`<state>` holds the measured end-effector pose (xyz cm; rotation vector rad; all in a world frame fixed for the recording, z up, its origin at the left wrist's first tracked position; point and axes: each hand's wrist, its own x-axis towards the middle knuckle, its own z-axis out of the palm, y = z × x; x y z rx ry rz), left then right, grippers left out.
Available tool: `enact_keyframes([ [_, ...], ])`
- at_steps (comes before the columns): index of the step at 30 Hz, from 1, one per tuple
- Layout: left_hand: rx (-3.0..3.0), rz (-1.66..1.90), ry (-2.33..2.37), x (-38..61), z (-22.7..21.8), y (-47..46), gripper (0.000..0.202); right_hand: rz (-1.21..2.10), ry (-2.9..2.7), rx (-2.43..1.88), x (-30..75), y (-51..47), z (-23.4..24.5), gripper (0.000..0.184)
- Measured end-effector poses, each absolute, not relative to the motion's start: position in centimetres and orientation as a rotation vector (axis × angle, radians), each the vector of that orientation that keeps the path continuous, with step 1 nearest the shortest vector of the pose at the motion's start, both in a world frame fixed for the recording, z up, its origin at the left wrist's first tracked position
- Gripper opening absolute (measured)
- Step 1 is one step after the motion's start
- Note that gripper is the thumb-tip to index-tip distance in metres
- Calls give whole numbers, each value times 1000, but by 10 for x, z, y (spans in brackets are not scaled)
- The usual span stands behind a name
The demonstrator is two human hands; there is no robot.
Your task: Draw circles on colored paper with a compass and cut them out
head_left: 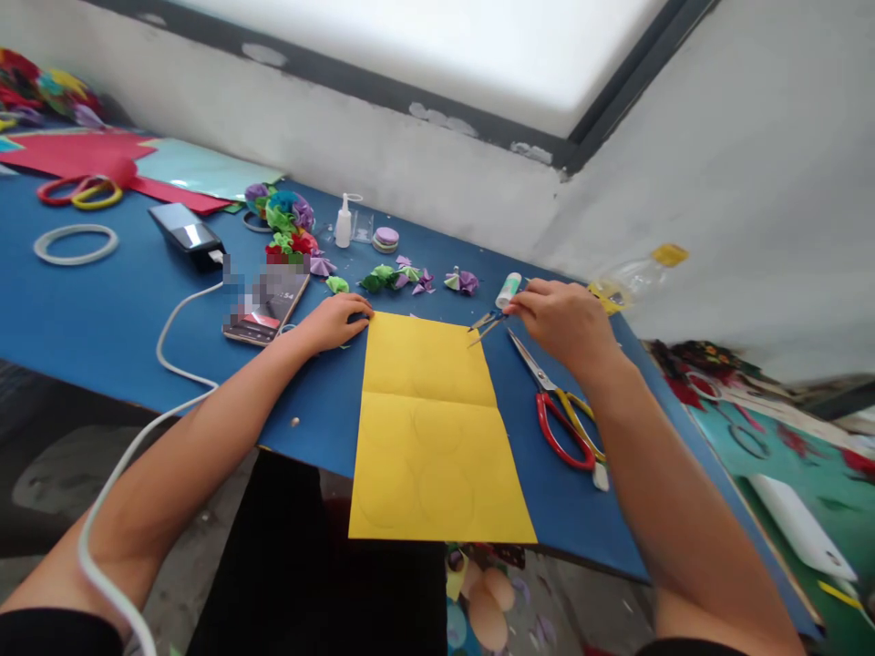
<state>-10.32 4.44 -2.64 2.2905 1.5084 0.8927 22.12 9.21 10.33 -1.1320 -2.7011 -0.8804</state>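
Note:
A sheet of yellow paper (437, 364) with a crease across its middle lies on the blue table, its near end past the table edge. Faint pencil circles show on its lower half. My left hand (338, 321) pinches its far left corner, thumb and finger curled together. Above the far right corner, my right hand (564, 321) grips a drawing compass (484, 321) by its top, legs spread and pointing left. Whether its tips touch the paper I cannot tell. Large scissors (547, 392) with red and yellow handles lie right of the sheet, below my right hand.
A glue stick (508, 290), crumpled paper flowers (389, 277) and a small white bottle (344, 223) line the back. Left are a phone (270, 305), a black device (184, 232) with a white cable (170, 364), and a tape ring (75, 244). A clear bottle (639, 278) stands far right.

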Motion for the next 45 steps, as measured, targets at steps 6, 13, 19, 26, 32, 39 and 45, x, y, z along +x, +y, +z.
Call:
enact_keyframes([
  [6, 2297, 882, 1517, -103, -28, 45, 28, -983, -2764, -1159, 236, 69, 101, 38],
  [13, 2297, 885, 1514, -104, -27, 44, 30, -1031, -2823, -1189, 226, 53, 105, 39],
  [19, 2278, 902, 1494, -102, -23, 42, 28, -738, -2611, -1386, 239, 58, 112, 30],
  [26, 2291, 896, 1517, -100, -25, 42, 29, 408, -1995, -1236, 246, 78, 63, 30],
  [32, 2343, 868, 1575, -98, -27, 37, 39, 875, -1975, -1146, 213, 65, 0, 36],
  [39, 2288, 988, 1558, -85, -16, 25, 49, 358, -2337, -1073, 222, 58, 1, 28],
  [45, 2039, 1109, 844, -9, 59, -88, 47, 78, -2088, -1291, 275, 88, 13, 34],
])
